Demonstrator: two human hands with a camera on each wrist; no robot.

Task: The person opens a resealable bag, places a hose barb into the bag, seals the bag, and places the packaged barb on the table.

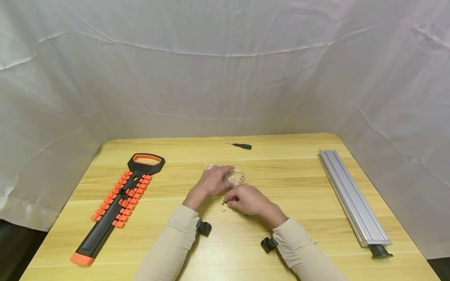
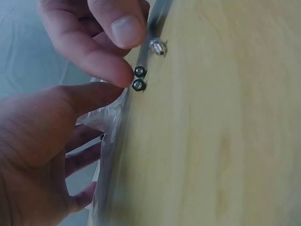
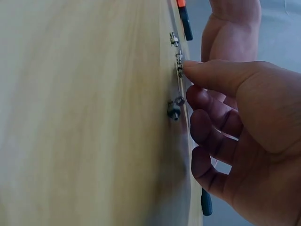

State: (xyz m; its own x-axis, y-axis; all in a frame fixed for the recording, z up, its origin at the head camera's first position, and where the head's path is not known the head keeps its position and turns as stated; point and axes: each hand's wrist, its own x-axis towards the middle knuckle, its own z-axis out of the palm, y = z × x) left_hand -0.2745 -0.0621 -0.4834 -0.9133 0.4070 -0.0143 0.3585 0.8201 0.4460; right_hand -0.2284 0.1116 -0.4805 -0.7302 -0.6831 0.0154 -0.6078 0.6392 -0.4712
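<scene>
While the left hand [image 1: 211,181] holds a soft, crinkly clear bag [image 1: 234,176] mid-table [image 1: 281,234], the right hand [image 1: 249,200] bends over tiny screws [image 1: 224,203]. Left wrist view: a fingertip [image 2: 123,75] touches two shiny nuts [image 2: 139,78], hard, light, probably slippery. Right wrist view: curled fingers [image 3: 207,108] hold nothing; best pinch the little metal bits [image 3: 177,107] by their sides.

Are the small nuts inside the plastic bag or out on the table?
Out: two nuts lie on the bare table, beside the bag, at the right hand's fingertip.
</scene>
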